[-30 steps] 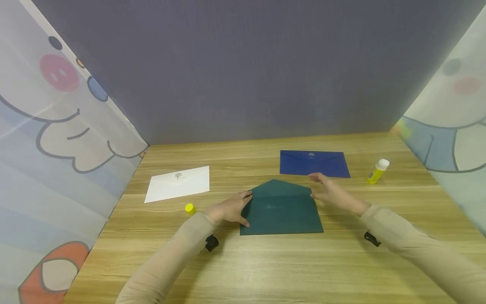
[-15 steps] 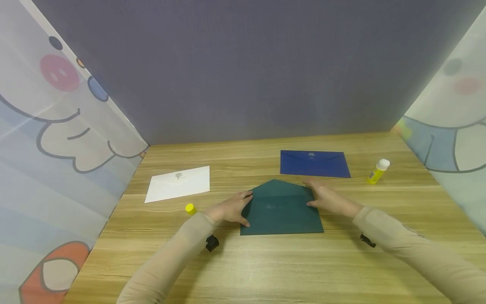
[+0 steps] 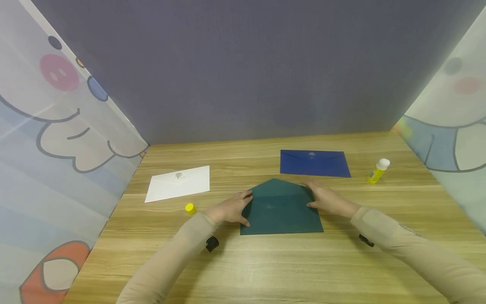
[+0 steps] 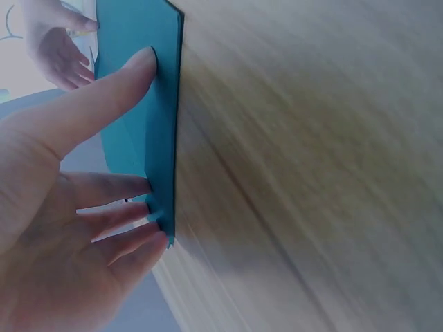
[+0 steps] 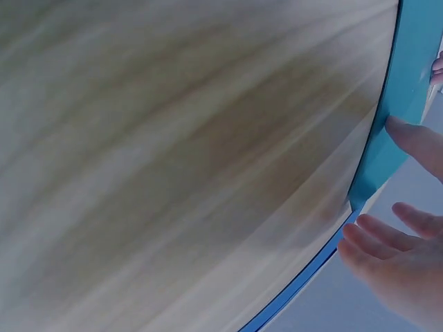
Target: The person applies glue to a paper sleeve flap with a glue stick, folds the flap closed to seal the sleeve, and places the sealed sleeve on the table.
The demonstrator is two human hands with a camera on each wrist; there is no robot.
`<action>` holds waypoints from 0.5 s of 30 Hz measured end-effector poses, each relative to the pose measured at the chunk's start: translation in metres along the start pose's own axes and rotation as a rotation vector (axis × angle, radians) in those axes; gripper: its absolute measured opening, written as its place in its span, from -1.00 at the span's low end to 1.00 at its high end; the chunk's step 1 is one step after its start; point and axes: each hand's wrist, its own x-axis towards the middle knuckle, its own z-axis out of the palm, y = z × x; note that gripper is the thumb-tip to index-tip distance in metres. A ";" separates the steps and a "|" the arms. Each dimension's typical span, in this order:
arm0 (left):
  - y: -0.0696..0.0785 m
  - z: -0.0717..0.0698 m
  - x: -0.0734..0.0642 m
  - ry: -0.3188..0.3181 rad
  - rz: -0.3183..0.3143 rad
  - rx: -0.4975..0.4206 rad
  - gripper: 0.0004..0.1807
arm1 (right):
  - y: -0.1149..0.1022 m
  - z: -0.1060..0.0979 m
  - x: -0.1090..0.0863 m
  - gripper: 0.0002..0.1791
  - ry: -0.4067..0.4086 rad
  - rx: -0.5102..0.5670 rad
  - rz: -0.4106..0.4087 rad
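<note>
A dark green envelope (image 3: 281, 213) lies on the table with its pointed flap spread away from me. At its left edge my left hand (image 3: 229, 209) rests with thumb and fingers spread; in the left wrist view the thumb and fingertips touch the green envelope (image 4: 131, 138). My right hand (image 3: 328, 199) lies at the opposite edge, fingers extended. In the right wrist view its thumb touches the green envelope (image 5: 387, 149), while the other fingers sit near the corner; whether all of them touch the paper I cannot tell.
A white envelope (image 3: 182, 185) lies to the left, beside a yellow cap (image 3: 190, 208). Behind the green one is a blue envelope (image 3: 315, 164). A glue stick (image 3: 377, 172) with a white end stands at the right. The wooden table (image 3: 281, 270) ends at a grey panel (image 3: 265, 71).
My right hand has moved left from beside the green envelope's edge onto that edge, then stayed there. My left hand and the envelope have not visibly moved.
</note>
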 end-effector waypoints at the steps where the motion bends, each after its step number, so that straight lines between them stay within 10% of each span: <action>1: 0.001 0.000 -0.001 0.003 -0.006 0.006 -0.05 | 0.000 0.000 0.000 -0.23 -0.002 0.001 0.002; 15: 0.005 0.001 0.000 0.084 -0.067 -0.025 0.18 | -0.003 -0.001 0.000 -0.24 -0.028 -0.005 0.014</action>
